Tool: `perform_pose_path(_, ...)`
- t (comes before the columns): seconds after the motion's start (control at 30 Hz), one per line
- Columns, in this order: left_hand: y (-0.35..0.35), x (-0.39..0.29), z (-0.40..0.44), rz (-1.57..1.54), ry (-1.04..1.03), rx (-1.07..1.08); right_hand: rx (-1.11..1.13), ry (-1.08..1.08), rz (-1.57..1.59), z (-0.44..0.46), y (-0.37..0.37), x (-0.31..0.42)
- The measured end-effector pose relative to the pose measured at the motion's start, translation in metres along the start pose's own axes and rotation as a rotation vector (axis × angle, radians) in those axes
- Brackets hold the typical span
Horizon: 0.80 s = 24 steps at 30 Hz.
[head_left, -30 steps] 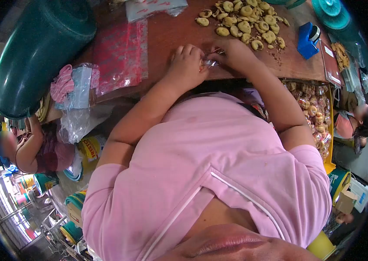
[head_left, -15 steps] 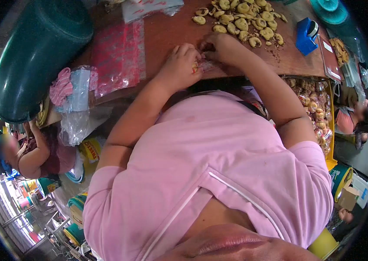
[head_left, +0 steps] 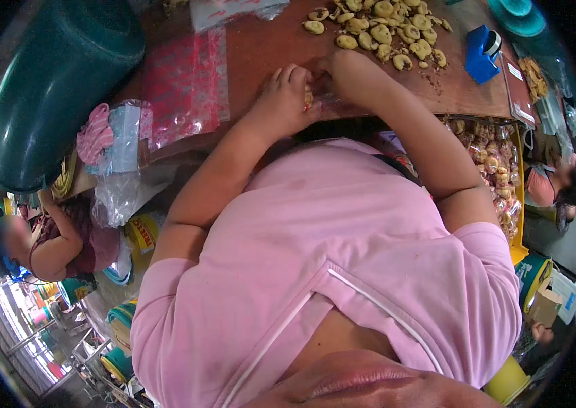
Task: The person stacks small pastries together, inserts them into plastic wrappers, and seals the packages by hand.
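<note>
My left hand point(head_left: 286, 102) is wrapped round a small clear plastic bag of cookies point(head_left: 309, 97) at the front edge of the brown table point(head_left: 254, 51). Golden cookie shows past its fingers, with a bit of red print. Beside it, my right hand point(head_left: 350, 76) is closed, its fingers bent toward the bag and partly hidden; clear film lies below them. Just beyond the hands spreads a pile of loose round cookies point(head_left: 384, 32) with dark filling and crumbs.
Red-printed plastic bags point(head_left: 186, 88) lie at left, near a large green drum point(head_left: 63, 88). A blue tape dispenser point(head_left: 482, 56) stands at right. Below the table edge, a yellow crate point(head_left: 520, 204) holds many wrapped cookies. Other people point(head_left: 63, 238) are at both sides.
My right hand has turned slightly, its fingers less visible now. More of the bagged cookie shows beside my left hand, which has stayed nearly in place.
</note>
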<state>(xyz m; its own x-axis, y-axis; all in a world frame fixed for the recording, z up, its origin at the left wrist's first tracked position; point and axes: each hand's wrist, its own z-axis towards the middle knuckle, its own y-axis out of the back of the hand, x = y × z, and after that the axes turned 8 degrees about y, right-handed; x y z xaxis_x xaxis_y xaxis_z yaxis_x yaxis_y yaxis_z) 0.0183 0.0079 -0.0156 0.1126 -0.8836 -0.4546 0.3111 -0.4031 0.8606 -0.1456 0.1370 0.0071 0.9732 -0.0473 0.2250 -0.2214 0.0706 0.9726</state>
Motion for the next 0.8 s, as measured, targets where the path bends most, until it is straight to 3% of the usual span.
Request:
perform_pose_path(0.13,-0.008,0.003,-0.004,-0.024,-0.064,-0.161,-0.068,0.015,-0.116,-0.012,0.002,0.024)
perform_pose_path(0.23,0.002,0.002,0.000,0.042,-0.027,0.030,-0.195,0.091,-0.217,-0.026,-0.001,0.036)
perform_pose_path(0.33,0.007,-0.001,0.004,0.159,-0.011,0.118,-0.074,0.056,-0.188,-0.035,0.000,0.035)
perform_pose_path(0.43,0.007,-0.001,0.007,0.159,0.001,0.137,-0.048,0.008,-0.144,-0.047,0.015,0.038)
perform_pose_path(0.53,0.013,-0.006,0.011,0.210,0.038,0.211,-0.230,-0.030,-0.066,-0.060,0.025,0.037)
perform_pose_path(0.73,0.001,0.009,0.012,0.161,-0.026,0.216,-0.193,0.057,-0.157,-0.072,0.003,0.020)
perform_pose_path(0.8,0.006,0.006,0.012,0.154,-0.022,0.214,-0.292,0.133,-0.188,-0.059,-0.007,0.008)
